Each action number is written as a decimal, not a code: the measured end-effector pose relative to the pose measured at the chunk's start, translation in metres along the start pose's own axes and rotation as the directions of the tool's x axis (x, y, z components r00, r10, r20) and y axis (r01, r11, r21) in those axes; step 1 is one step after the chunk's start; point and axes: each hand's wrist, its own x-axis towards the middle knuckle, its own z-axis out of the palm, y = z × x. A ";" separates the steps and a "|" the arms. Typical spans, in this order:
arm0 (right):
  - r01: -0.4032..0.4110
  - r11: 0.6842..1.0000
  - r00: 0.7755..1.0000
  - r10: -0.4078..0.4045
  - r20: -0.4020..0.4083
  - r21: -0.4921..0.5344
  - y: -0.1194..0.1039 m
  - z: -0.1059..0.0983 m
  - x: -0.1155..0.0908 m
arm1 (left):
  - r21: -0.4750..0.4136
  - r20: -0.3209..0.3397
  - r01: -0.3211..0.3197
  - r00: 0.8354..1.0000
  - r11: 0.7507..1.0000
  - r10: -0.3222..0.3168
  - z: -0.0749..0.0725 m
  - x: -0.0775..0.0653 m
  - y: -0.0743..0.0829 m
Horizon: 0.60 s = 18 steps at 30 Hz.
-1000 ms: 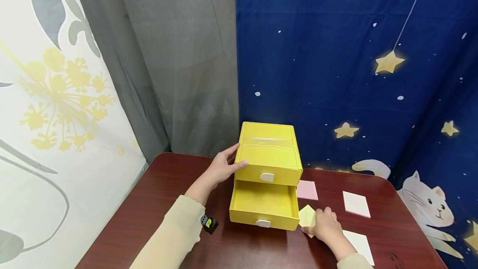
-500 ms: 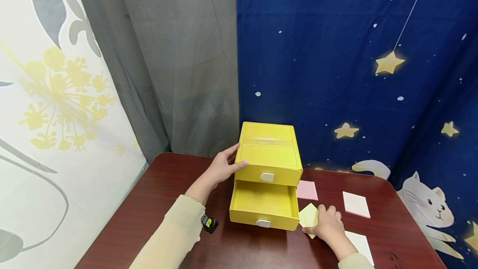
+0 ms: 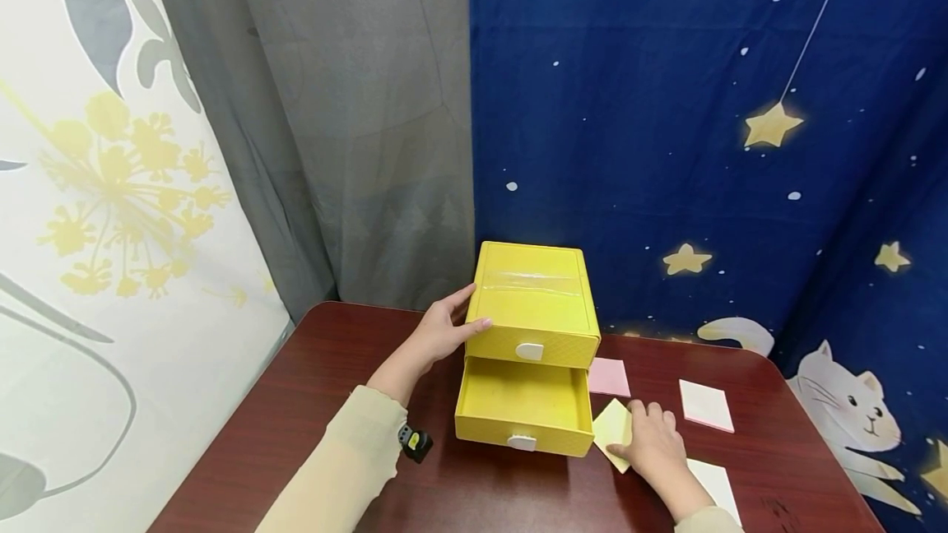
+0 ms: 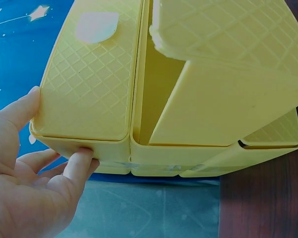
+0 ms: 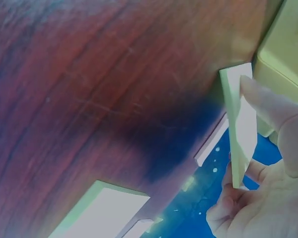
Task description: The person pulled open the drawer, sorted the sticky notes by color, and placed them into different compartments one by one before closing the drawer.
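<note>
A yellow plastic drawer box (image 3: 533,290) stands at the table's back edge, its middle drawer (image 3: 526,397) pulled out with nothing visible inside. My left hand (image 3: 439,334) holds the box's upper left edge, thumb on top and fingers against the side; the left wrist view shows these fingers (image 4: 79,166) bent. To the right of the drawer, my right hand (image 3: 655,444) pinches a pale yellow sticky note pad (image 3: 611,433). In the right wrist view the thumb lies on the face of this pad (image 5: 244,119), with other fingers behind it. The pad is tilted on edge.
A pink pad (image 3: 610,377) lies beside the box, partly behind it. Farther right is a white pad (image 3: 707,405) with a pinkish edge. Another white pad (image 3: 715,488) lies partly behind my right forearm. Curtains (image 3: 652,146) hang behind the dark red table (image 3: 333,401).
My right hand has shifted slightly right and turned the yellow sticky note pad, which now looks narrower and more tilted. The left hand and the drawer box have stayed still.
</note>
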 end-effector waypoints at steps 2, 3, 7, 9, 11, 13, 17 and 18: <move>0.009 1.000 1.000 -0.009 -0.013 -0.001 -0.001 -0.002 -0.001 | 0.001 0.000 0.001 1.000 1.000 -0.001 0.000 0.000 0.000; 0.015 1.000 1.000 -0.015 -0.017 -0.001 -0.001 -0.003 -0.002 | 0.000 0.000 0.002 1.000 1.000 -0.002 0.000 0.000 0.000; 0.032 0.999 0.999 -0.031 -0.030 0.010 -0.002 -0.007 -0.004 | -0.004 0.000 0.007 1.000 1.000 -0.007 0.001 0.001 -0.001; 0.037 0.999 0.999 -0.037 -0.037 0.020 -0.003 -0.009 -0.006 | -0.006 0.000 0.008 1.000 1.000 -0.008 0.000 0.001 -0.001; 0.046 0.999 0.998 -0.045 -0.043 0.029 -0.004 -0.012 -0.007 | -0.006 -0.001 0.007 1.000 1.000 -0.007 0.000 0.001 -0.001; 0.058 0.998 0.997 -0.056 -0.052 0.025 -0.005 -0.014 -0.009 | -0.006 -0.004 0.006 1.000 1.000 -0.006 0.000 0.000 -0.001; 0.084 0.996 0.994 -0.084 -0.068 -0.011 -0.006 -0.017 -0.011 | -0.002 -0.007 0.004 1.000 1.000 -0.004 0.000 0.000 0.000; 0.090 0.996 0.993 -0.091 -0.072 -0.021 -0.007 -0.017 -0.012 | -0.001 -0.007 0.004 1.000 1.000 -0.004 0.000 0.000 0.000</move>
